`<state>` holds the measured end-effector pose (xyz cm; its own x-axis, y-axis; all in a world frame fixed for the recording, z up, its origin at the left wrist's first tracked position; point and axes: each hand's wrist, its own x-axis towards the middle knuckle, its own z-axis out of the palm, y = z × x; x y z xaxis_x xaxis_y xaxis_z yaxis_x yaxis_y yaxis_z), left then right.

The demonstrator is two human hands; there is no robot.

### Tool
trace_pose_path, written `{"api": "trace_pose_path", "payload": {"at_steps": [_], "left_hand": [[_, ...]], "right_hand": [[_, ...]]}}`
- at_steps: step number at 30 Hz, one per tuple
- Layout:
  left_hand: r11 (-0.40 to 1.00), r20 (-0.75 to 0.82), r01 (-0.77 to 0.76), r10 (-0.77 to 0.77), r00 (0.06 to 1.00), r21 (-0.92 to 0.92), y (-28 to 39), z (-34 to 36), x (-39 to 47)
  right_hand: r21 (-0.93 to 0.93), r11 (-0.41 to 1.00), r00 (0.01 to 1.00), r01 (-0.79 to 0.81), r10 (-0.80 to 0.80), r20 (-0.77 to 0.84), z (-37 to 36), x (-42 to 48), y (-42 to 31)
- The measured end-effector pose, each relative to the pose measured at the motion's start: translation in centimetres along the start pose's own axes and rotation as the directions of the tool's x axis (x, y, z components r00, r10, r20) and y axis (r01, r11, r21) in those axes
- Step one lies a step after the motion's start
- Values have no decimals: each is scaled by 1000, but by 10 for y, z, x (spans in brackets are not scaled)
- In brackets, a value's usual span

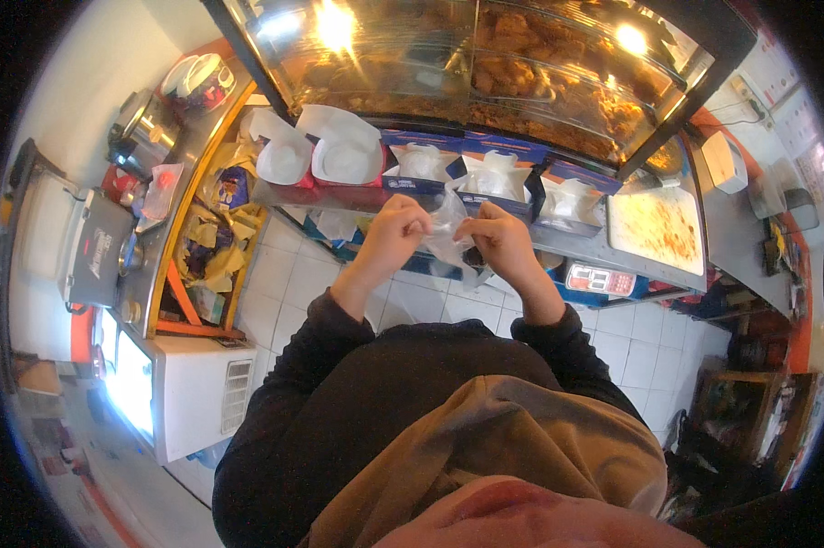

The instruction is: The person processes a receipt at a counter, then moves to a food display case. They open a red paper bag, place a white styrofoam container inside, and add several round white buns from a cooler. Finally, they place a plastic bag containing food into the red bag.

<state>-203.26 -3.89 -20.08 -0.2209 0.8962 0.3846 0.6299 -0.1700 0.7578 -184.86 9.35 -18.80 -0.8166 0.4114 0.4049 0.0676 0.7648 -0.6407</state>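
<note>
Between my hands, in front of the counter, hangs a thin clear plastic bag (447, 222). My left hand (399, 226) pinches one side of it with thumb and fingers. The other side is pinched by my right hand (499, 236). Something dark shows behind or inside the bag's lower part; I cannot tell which. Beyond my hands stand several open cardboard boxes in a row: a red one (348, 161) at the left and dark blue ones (492, 181) further right, with white paper or wrapped contents inside.
A lit glass display case (473, 68) of fried food stands behind the boxes. A stained white cutting board (657, 229) lies at the counter's right end. Left is a steel-topped side counter (203, 147) with a pot (145, 130); a white freezer-like cabinet (199, 397) stands nearer. A calculator (600, 279) sits below the counter.
</note>
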Motion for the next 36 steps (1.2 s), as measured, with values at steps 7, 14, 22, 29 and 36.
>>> {"api": "trace_pose_path", "payload": {"at_steps": [7, 14, 22, 29, 36], "left_hand": [[884, 54, -97, 81, 995, 458, 56, 63, 39], [959, 218, -193, 147, 965, 209, 106, 114, 59], [998, 314, -48, 33, 949, 43, 132, 163, 97], [988, 420, -123, 73, 904, 93, 153, 197, 109], [575, 556, -817, 663, 501, 51, 127, 226, 125]], "right_hand": [[336, 819, 884, -466, 448, 135, 3, -24, 22], [964, -112, 837, 241, 526, -148, -14, -47, 27], [930, -66, 875, 362, 368, -315, -71, -52, 51], [819, -233, 852, 524, 157, -500, -111, -50, 82], [793, 137, 639, 594, 518, -568, -172, -38, 82]]}}
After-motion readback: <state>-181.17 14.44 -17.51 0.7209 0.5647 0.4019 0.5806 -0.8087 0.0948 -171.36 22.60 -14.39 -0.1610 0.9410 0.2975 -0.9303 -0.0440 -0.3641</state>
